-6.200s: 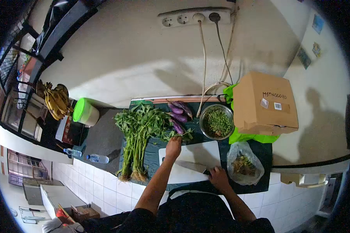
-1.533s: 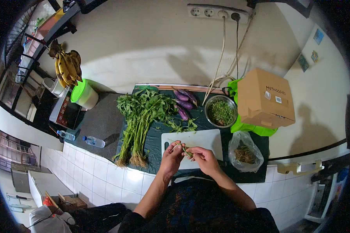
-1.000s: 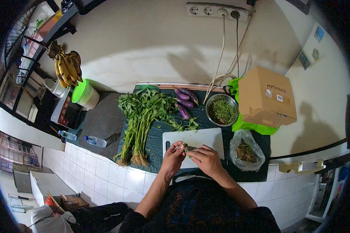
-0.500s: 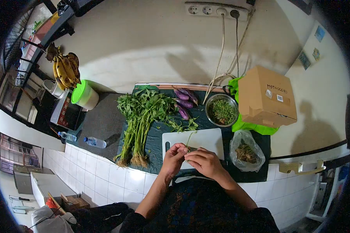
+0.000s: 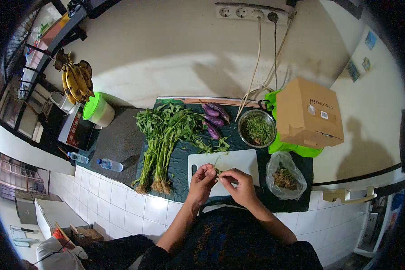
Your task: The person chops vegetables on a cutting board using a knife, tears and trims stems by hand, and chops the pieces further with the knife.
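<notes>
Above the white cutting board [image 5: 245, 159], my left hand [image 5: 202, 183] pinches a thin green stem [image 5: 218, 170] between thumb and fingers. Facing it, my right hand [image 5: 238, 185] has its thumb and forefinger closed on the same stem's other side. Part of the stem is hidden by the fingers, and its thin tip stands up over the board. Left of the board lie bunches of leafy greens [image 5: 166, 130] with roots attached. Loose leaves [image 5: 213, 145] rest just behind the board. A metal bowl [image 5: 241, 133] of chopped-looking greens stands at the back right.
Purple eggplants [image 5: 213, 120] lie behind the greens. A clear plastic bag [image 5: 274, 189] with root scraps sits right of the board, and a cardboard box [image 5: 301, 112] stands behind it. Water bottles [image 5: 110, 165], a green-lidded tub [image 5: 102, 114] and hanging bananas [image 5: 76, 83] are on the left.
My right hand has shifted slightly right and turned, its thumb now showing below the forefinger. My left hand stays nearly in place with the stem.
</notes>
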### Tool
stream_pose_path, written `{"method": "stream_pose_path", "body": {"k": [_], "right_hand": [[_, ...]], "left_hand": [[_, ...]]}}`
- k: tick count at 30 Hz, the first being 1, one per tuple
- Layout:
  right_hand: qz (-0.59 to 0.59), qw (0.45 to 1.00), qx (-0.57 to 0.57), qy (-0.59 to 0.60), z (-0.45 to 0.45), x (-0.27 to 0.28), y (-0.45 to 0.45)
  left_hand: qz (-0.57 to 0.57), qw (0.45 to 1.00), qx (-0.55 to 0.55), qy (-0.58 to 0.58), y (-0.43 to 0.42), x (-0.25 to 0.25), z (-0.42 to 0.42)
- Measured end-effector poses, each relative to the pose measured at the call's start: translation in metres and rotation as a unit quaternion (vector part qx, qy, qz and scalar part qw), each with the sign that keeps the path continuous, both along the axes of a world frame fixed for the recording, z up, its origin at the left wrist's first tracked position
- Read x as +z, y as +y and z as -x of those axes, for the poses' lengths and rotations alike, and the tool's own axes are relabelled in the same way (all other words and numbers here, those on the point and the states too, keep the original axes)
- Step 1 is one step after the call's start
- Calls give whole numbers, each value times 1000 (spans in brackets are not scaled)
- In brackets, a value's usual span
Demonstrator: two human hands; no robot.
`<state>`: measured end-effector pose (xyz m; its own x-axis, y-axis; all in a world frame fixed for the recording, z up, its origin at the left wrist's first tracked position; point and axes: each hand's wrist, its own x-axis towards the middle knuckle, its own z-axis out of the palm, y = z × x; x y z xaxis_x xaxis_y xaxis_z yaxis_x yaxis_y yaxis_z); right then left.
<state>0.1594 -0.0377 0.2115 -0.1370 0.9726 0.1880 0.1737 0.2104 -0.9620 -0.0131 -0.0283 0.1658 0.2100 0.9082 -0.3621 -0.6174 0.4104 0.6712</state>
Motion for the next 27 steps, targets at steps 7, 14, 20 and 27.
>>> {"method": "stream_pose_path", "body": {"k": [7,14,20,27], "right_hand": [[70,988,-49,130,3,-6,0],[84,991,-31,103,2,-9,-1],[66,996,-55,13,1,-9,-1],[10,997,-41,-61,-2,-7,2]], "left_hand": [[15,997,27,-75,1,12,-3],[-62,994,35,-86,3,-5,0],[-85,993,63,-46,4,-6,-1],[-82,994,64,-35,4,-11,-1]]}}
